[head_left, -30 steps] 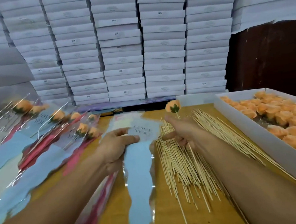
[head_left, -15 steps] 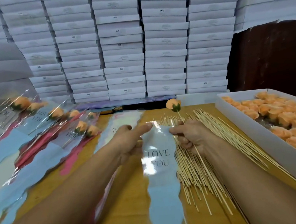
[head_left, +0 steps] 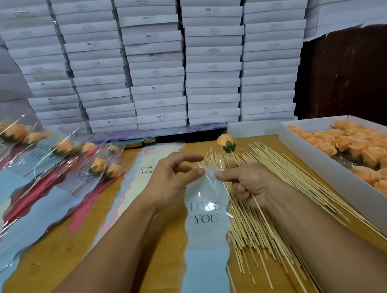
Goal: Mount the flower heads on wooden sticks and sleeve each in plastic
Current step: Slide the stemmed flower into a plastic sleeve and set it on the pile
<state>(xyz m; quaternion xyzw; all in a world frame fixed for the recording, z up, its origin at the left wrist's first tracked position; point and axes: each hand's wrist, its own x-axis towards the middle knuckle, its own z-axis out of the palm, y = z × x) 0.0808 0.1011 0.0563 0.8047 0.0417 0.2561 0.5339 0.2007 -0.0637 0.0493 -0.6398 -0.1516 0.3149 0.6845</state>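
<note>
1. Head view, hands: left hand [head_left: 171, 180] pinches the top edge of a plastic sleeve [head_left: 206, 227] between thumb and forefinger, the other fingers spread loose.
2. Right hand [head_left: 248, 183] pinches the same top edge with thumb and forefinger; its lower fingers are curled round a wooden stick [head_left: 255, 201] bearing an orange flower head [head_left: 225, 143] at the far tip.
3. Sleeve — clear at the top, printed "LOVE YOU", blue below — lies lengthwise on the wooden table [head_left: 64, 260] between the forearms.
4. Loose sticks [head_left: 250, 233] are heaped just right of the sleeve.
5. White box [head_left: 347, 183] at right holds orange flower heads [head_left: 375, 152].
6. Finished sleeved flowers [head_left: 54, 164] are piled at left; flat sleeves [head_left: 130, 190] lie beside them.
7. Stacked white boxes [head_left: 155, 55] fill the background.
</note>
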